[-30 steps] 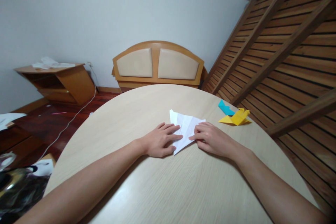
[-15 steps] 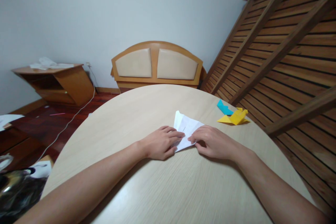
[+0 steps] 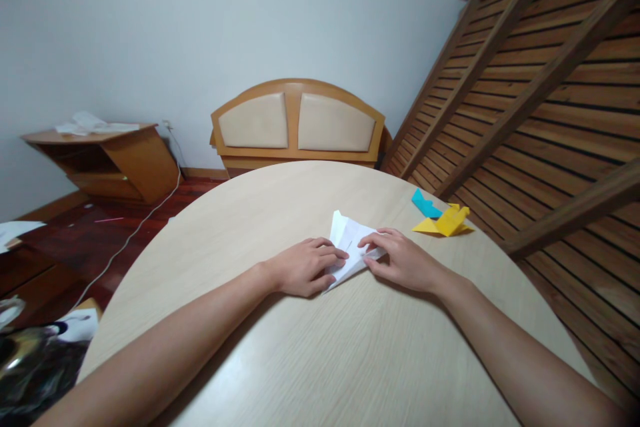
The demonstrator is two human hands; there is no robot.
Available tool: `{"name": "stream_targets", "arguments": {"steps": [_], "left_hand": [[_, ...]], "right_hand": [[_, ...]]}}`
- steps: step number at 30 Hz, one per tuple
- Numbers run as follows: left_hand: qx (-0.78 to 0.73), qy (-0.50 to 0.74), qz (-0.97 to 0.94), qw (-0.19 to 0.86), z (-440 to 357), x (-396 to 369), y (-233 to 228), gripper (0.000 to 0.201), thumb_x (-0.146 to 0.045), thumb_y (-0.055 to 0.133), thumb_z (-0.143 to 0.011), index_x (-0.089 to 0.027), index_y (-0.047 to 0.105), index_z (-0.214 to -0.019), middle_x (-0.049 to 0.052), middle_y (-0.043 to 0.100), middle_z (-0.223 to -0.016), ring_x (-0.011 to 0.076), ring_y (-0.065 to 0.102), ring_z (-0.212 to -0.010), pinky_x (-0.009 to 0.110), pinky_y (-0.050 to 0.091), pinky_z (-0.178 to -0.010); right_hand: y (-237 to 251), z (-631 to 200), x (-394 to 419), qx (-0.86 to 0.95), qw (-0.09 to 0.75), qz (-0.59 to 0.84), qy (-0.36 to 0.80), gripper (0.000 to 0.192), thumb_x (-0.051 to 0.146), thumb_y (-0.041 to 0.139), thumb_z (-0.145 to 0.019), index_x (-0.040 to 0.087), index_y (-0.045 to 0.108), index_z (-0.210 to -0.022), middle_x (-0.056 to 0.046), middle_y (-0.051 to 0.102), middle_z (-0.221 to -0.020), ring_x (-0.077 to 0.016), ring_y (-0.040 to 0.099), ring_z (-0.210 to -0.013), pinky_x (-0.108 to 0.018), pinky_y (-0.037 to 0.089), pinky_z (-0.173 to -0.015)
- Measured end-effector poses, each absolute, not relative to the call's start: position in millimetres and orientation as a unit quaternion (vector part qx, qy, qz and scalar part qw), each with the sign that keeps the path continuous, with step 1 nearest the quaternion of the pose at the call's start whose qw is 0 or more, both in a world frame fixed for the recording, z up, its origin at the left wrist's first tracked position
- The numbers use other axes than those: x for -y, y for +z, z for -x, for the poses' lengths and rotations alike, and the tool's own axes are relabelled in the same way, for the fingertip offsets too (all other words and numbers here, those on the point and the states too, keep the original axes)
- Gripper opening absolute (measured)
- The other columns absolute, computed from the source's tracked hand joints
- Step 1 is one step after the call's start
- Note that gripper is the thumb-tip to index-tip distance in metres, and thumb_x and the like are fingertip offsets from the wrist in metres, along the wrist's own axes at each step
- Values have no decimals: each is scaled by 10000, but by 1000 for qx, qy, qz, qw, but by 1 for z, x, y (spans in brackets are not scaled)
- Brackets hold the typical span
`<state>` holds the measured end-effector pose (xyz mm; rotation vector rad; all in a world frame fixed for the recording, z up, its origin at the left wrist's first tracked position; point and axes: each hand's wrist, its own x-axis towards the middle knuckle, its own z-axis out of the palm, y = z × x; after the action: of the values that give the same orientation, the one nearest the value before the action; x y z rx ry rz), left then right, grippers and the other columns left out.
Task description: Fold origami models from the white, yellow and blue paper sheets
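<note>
A folded sheet of white paper (image 3: 354, 235) lies on the table, creased and tapering to a point at its near end. Across its left part rests my left hand (image 3: 307, 268), fingers stretched out and pressing the sheet down, the thumb near the lower point. My right hand (image 3: 406, 260) has the paper's right edge between thumb and fingers, and a flap there is slightly lifted. Some of the paper is hidden under the fingers of both hands.
On the round wooden table (image 3: 240, 353), a yellow origami piece (image 3: 450, 221) and a blue origami piece (image 3: 425, 204) sit at the right edge. Beyond stand a padded headboard (image 3: 298, 121), slanted wooden slats (image 3: 530, 120) and a low cabinet (image 3: 133, 163).
My right hand has shifted slightly up the right edge, its fingers and thumb spreading around a flap. The paper's near point has swung left, and my left hand has moved a little.
</note>
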<state>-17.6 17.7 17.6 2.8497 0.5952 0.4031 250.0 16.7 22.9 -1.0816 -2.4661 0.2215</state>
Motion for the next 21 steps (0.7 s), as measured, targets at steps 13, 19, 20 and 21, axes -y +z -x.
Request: {"name": "stream_targets", "arguments": {"steps": [13, 19, 20, 21], "left_hand": [[-195, 150, -963, 111, 19, -20, 14, 280, -221, 574, -870, -157, 608, -1141, 108, 621, -1340, 299, 536, -1216, 438, 409, -1104], [-194, 148, -963, 111, 18, -19, 15, 264, -220, 569, -872, -170, 604, -1128, 95, 627, -1335, 285, 538, -1221, 430, 409, -1105], [-196, 148, -963, 112, 18, -19, 15, 265, -222, 567, -872, -174, 604, -1131, 93, 627, -1337, 285, 539, -1225, 434, 409, -1105], [-198, 148, -963, 112, 18, -19, 15, 267, -225, 565, -874, -176, 604, -1133, 92, 627, -1341, 286, 540, -1227, 437, 409, -1105]], "right_hand": [[3, -235, -27, 891, 249, 376, 45, 207, 240, 601, -937, 230, 622, -1143, -72, 701, -1146, -259, 605, -1115, -478, 397, -1034], [9, -233, -24, 901, 231, 364, 49, 199, 287, 590, -946, 219, 650, -1124, -73, 700, -1090, -252, 599, -1088, -479, 371, -1043], [12, -234, -22, 907, 219, 356, 50, 220, 319, 612, -933, 221, 661, -1125, -72, 701, -1074, -255, 600, -1083, -490, 353, -1061], [16, -236, -21, 913, 209, 348, 48, 245, 356, 646, -908, 225, 676, -1113, -71, 700, -1052, -259, 603, -1072, -501, 333, -1079]]}}
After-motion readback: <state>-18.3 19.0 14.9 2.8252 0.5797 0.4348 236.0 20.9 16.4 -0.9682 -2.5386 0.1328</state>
